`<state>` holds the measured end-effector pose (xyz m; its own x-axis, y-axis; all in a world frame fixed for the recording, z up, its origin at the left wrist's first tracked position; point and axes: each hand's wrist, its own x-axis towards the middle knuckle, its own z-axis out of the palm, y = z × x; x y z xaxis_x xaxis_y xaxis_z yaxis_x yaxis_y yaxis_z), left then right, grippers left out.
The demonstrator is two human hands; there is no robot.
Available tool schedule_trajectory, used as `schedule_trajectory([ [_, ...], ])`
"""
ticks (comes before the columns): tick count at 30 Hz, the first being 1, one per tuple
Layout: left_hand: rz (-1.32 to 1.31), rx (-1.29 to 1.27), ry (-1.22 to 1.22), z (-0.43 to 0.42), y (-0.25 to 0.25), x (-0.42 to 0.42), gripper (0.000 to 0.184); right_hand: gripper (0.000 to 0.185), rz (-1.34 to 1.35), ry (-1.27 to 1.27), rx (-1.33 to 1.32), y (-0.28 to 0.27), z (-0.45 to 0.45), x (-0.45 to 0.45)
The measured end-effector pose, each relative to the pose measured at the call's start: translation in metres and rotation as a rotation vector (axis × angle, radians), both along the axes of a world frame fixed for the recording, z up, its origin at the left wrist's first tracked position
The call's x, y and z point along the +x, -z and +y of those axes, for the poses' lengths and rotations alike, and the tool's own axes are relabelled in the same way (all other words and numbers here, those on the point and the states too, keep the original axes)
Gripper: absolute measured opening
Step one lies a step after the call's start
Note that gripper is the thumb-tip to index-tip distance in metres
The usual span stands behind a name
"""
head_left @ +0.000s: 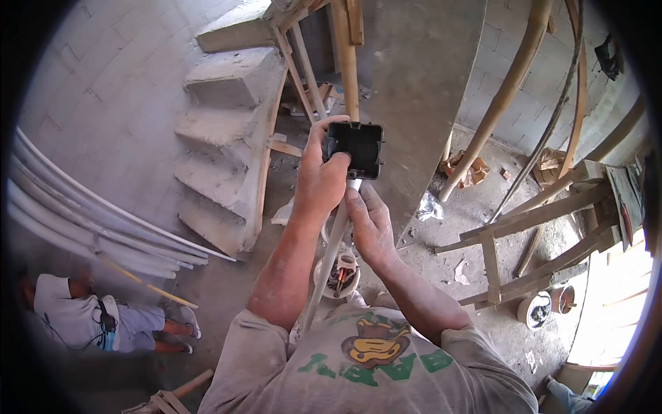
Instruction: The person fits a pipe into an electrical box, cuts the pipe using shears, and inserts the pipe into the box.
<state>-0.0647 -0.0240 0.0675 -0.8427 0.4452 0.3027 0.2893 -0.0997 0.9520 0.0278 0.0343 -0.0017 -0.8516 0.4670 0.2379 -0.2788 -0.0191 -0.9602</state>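
A black square electrical box [365, 145] is held out in front of my chest, its hollow side facing me. My left hand [323, 178] is closed around its left side, with the thumb pressed inside and the fingers behind. A white conduit pipe [329, 257] meets the box's lower edge and slants down toward my body. Just under the box, my right hand [373, 224] is closed on the pipe's upper end. Its fingers partly hide the joint, so I cannot tell how far the pipe sits in the box.
Concrete stairs [214, 127] rise at the left, near a bundle of pipes [103, 224]. A bucket of tools [338, 276] stands below my hands. Wooden poles [500, 103] and a wooden trestle [531, 221] are at the right. Another person [103, 314] is at the lower left.
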Motion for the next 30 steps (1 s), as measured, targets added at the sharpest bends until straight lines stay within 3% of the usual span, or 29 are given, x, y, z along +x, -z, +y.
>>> schedule_trajectory([
  [3,0.001,-0.118,-0.088,-0.002,-0.004,0.003,0.045,0.024,0.02,-0.055,-0.303,-0.005,-0.009,-0.003],
  [13,0.227,-0.43,-0.215,0.003,-0.011,0.01,0.046,0.021,0.131,0.007,-0.409,0.001,0.001,-0.013],
  [14,0.241,-0.435,-0.212,0.002,-0.01,0.01,0.048,0.027,0.144,-0.036,-0.417,0.005,0.003,-0.014],
  [19,0.309,-0.451,-0.195,-0.007,-0.021,0.003,0.054,0.03,0.15,-0.14,-0.507,-0.001,-0.002,-0.015],
  [22,0.058,-0.202,-0.076,-0.012,-0.027,-0.005,0.053,0.031,0.218,-0.168,-0.587,0.0,-0.014,-0.023],
  [25,0.103,-0.249,-0.032,-0.026,-0.036,-0.027,0.047,0.032,0.245,-0.206,-0.64,0.0,-0.022,-0.034],
  [30,0.014,-0.117,0.022,-0.046,-0.045,-0.055,0.044,0.029,0.283,-0.309,-0.74,-0.004,-0.052,-0.051],
])
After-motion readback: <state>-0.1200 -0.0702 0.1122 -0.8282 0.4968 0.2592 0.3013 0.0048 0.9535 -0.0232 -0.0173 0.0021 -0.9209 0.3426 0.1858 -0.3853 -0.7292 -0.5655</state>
